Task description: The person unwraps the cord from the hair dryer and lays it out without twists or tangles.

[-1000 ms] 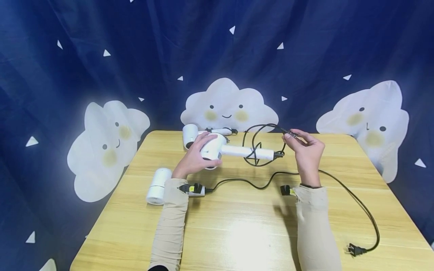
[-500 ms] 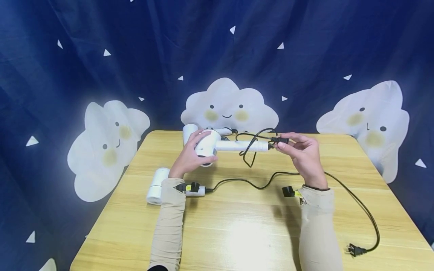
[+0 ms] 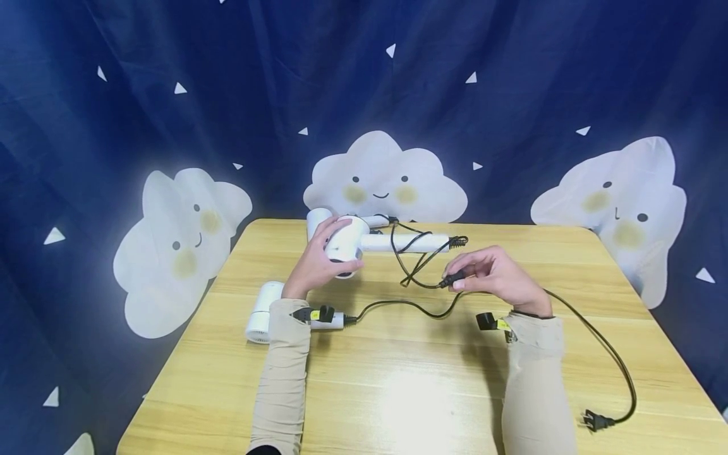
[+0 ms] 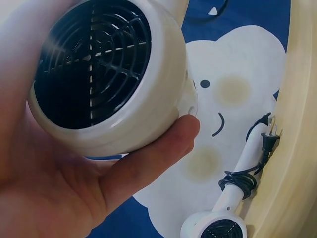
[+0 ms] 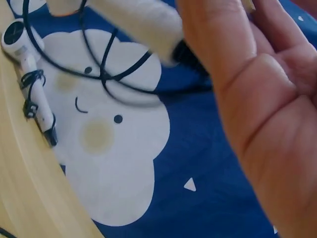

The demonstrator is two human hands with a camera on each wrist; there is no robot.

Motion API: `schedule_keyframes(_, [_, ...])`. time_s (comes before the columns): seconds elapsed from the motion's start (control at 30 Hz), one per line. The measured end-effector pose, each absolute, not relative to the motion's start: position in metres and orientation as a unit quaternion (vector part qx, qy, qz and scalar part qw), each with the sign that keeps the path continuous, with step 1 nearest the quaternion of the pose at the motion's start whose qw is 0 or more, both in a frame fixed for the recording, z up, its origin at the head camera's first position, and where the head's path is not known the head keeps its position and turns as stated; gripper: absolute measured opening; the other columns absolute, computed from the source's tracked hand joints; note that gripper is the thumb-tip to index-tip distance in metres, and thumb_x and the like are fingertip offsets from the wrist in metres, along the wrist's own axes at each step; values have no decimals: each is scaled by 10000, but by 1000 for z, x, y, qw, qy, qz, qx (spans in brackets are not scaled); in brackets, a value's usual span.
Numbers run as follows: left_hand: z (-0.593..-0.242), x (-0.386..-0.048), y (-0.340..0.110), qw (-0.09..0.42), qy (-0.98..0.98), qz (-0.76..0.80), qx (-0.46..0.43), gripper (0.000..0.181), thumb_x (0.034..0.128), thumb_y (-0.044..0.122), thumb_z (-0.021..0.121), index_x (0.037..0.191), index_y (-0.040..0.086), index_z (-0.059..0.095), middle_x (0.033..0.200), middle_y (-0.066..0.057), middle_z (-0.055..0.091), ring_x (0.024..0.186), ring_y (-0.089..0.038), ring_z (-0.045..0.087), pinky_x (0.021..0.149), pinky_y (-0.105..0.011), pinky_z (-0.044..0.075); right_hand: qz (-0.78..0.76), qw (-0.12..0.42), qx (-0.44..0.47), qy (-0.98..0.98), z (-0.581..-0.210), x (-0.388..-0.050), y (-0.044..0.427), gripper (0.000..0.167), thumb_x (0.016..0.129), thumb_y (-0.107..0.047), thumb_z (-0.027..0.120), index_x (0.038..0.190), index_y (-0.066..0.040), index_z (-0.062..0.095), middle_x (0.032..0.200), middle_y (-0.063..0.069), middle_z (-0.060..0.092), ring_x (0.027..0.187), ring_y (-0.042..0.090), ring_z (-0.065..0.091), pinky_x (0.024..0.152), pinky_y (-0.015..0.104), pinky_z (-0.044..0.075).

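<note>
My left hand (image 3: 316, 263) grips a white hair dryer (image 3: 405, 242) by its round head, above the table, with the handle pointing right. In the left wrist view the thumb presses the side of the head beside its dark grille (image 4: 94, 64). A black cord (image 3: 400, 268) hangs in loops around the handle. My right hand (image 3: 496, 277) pinches the black plug (image 3: 453, 279) of that cord, below and right of the handle's end. The plug's prongs are hidden by the fingers. In the right wrist view the palm fills the right side and the plug is out of sight.
A second white hair dryer (image 3: 265, 313) lies at the left, partly under my left sleeve; its black cord (image 3: 603, 341) crosses the table to a plug (image 3: 598, 420) at the front right. Another dryer (image 5: 37, 94), cord wrapped round its handle, lies at the table's back edge.
My right hand has brought the plug left, then down below the handle, and the cord loops have shifted with it. My left hand has moved slightly left with the hair dryer.
</note>
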State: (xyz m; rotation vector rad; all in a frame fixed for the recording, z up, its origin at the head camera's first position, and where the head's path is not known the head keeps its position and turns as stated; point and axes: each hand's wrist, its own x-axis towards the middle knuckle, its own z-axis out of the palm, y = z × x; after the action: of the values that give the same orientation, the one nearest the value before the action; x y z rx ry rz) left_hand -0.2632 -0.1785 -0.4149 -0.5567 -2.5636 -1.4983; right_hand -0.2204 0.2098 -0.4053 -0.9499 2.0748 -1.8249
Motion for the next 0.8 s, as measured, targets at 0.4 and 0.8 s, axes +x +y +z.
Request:
schedule_keyframes(0.4, [-412,-261,-181,61,-832,-518,-189,860,713,297,931,1477,342,539,1672,47,332,1495,-267,365,1092,-506,404,-484,186,-201,831,-419,-231,208,265,842,-115,834,1084,-26,773,1038,168,795,824,173,762,832,264,560])
schedule_keyframes(0.8, [-409,-259,-181,52,-829,-518,-205,843,734,282,915,1481,364,533,1685,50,315,1541,-268,310,1149,-553,348,-449,57,-23,891,-426,-238,209,324,881,-106,743,1172,35,736,1290,253,689,1245,383,590,957,377,473])
